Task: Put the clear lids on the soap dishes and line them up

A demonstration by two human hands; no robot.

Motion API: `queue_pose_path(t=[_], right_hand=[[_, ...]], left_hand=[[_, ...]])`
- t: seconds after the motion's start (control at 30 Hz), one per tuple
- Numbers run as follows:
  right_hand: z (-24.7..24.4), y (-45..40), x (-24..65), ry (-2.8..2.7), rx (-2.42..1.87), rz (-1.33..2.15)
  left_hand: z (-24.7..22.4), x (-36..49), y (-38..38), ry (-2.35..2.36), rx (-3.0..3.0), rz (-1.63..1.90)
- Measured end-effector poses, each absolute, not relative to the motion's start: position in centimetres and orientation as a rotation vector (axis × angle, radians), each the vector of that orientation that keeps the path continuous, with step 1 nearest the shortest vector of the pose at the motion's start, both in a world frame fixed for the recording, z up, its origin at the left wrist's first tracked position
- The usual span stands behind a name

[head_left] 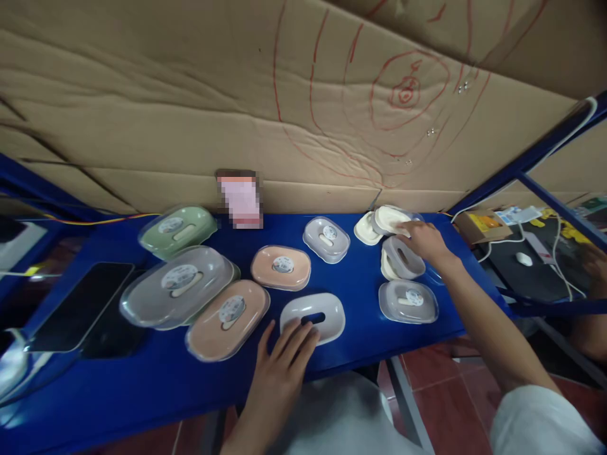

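Observation:
On the blue table, a white oval lid with a slot [336, 316] lies near the front edge. My left hand [283, 360] rests its spread fingertips on that lid's left side. At the back right, my right hand [427, 241] has its fingers closed on the edge of a cream oval piece [392, 219]. Another cream piece [367, 229] lies just left of it. Below my right hand sits a grey slotted lid [408, 262], overlapping a further cream piece [388, 265]. Nearer the front is a grey labelled box [411, 302].
Labelled boxes stand left and centre: green [190, 224], large grey [177, 284], peach [227, 320], a second peach [281, 279] and small grey [326, 251]. A dark tablet [83, 306] lies left. Cardboard [165, 126] backs the table [190, 392]. A person's arm shows far right.

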State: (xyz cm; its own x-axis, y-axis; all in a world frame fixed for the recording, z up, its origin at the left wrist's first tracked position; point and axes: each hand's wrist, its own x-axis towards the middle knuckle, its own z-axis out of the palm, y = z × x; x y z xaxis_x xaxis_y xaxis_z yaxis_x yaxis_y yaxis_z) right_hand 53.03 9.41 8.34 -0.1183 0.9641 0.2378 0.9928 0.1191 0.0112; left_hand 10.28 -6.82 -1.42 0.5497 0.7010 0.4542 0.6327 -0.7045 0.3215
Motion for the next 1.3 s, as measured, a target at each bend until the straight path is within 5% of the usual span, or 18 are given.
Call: queue_pose_path(t=[0.33, 0.5, 0.7, 1.1, 1.3], right_hand=[[7.5, -3.6, 41.7, -2.654, -1.465, -0.199], [3.3, -7.5, 35.6, -2.641, -1.198, 0.047], [1.5, -7.4, 36.7, -2.18, -1.298, 0.184], [2.8, -5.4, 38.4, -2.645, -1.142, 0.176], [7.8, 4.7, 48.7, -2.339, -1.786, -0.175]], left_hand=[[0.6, 10.8, -7.6, 1.335, 2.393, 1.318], [0.6, 11.5, -6.6, 1.373, 2.438, 1.131], [-0.8, 11.3, -6.6, 1.248, 2.591, 0.871], [-1.4, 11.4, -7.0, 1.182, 2.626, 0.697], [-1.8, 11.1, -7.0, 1.262, 2.491, 0.864]])
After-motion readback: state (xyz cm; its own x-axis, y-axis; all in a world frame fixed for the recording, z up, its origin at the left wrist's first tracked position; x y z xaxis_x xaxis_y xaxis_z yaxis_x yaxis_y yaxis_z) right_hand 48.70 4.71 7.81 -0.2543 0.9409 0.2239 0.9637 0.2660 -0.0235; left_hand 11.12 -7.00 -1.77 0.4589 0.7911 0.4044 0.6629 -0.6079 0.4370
